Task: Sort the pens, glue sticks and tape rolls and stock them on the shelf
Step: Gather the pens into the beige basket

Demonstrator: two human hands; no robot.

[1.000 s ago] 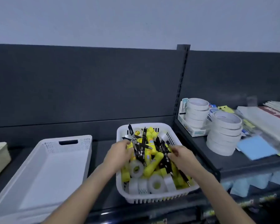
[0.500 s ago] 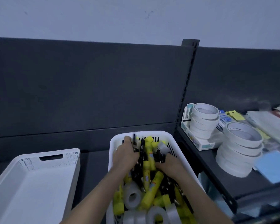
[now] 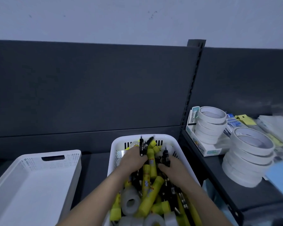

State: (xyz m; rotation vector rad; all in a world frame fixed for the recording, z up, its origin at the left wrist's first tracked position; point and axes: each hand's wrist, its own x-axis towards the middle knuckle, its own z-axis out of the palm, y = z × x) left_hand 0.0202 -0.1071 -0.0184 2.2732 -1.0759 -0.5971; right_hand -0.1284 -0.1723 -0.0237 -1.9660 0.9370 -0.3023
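Since the pens [image 3: 141, 146], glue sticks [image 3: 151, 190] and tape rolls [image 3: 130, 203] lie jumbled in the white basket [image 3: 173, 141], the left hand [image 3: 134, 159] and right hand [image 3: 170, 168] each grip a few pens, probably sorting them out for the white tray [image 3: 31, 180] alongside.

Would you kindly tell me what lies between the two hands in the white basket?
Head view: yellow glue sticks fill the gap between the left hand and right hand, each gripping black pens.

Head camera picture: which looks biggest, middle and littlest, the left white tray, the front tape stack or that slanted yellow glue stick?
Largest: white tray.
Then: front tape stack.
Smallest: yellow glue stick.
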